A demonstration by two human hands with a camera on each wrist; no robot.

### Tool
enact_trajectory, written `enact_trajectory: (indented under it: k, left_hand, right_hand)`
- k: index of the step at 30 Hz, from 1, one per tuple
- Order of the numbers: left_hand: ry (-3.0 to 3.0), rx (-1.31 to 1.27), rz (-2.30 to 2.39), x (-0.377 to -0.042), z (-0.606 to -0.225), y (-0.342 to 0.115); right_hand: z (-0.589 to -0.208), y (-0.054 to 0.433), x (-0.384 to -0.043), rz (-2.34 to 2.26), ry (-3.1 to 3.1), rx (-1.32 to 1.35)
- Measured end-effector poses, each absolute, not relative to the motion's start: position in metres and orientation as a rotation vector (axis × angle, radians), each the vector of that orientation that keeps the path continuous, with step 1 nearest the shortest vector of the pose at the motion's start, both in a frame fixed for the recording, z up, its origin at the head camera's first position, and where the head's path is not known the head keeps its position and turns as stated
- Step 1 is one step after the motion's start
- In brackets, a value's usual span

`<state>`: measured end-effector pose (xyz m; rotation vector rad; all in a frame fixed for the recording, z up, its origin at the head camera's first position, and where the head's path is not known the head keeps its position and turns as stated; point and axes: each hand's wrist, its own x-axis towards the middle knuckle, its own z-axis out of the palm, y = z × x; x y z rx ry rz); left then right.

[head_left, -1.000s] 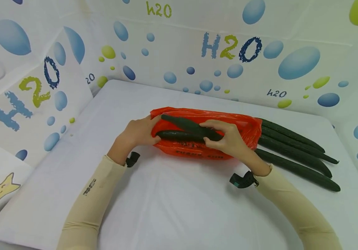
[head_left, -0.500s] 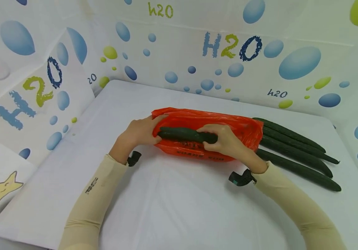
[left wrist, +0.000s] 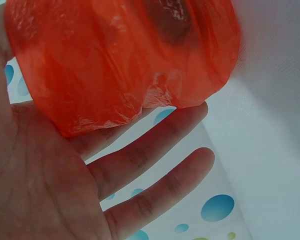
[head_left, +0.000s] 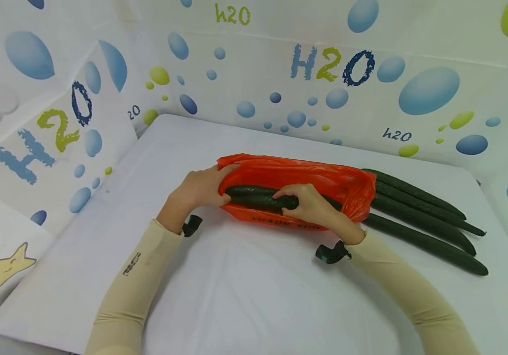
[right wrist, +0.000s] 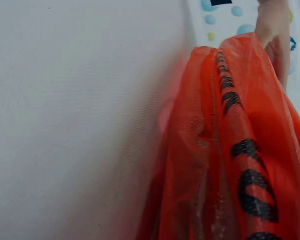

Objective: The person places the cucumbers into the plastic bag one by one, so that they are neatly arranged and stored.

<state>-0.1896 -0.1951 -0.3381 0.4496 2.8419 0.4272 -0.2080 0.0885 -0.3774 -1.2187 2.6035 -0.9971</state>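
"What's changed?"
"The long dark-green cucumber, tilted a second ago, now lies beside another cucumber inside my red plastic bag; my right hand curls round it."
"Your left hand?"
"Fingers loosely extended, touching the bag's end."

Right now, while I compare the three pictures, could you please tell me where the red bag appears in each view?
Head: red bag, near the centre, slightly to the right.
Left wrist: the bag spans the top left and top middle.
Right wrist: the bag runs along the right side, down to the bottom edge.
Shared landmark: the left hand, visible in all three.
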Motion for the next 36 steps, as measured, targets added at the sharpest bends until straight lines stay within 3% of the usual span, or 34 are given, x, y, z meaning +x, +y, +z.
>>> enact_trajectory:
  k: [24,36]
  left_hand:
    - [2.876,0.471,0.383,-0.195,-0.338,-0.195]
    - [2.864,0.478,0.364,-0.19,-0.344,-0.191]
  right_hand:
    - [-0.369,0.111,-0.213,-0.918,2.616,-1.123]
    - [-0.382,0.132,-0.202,-1.188,2.645,-1.082]
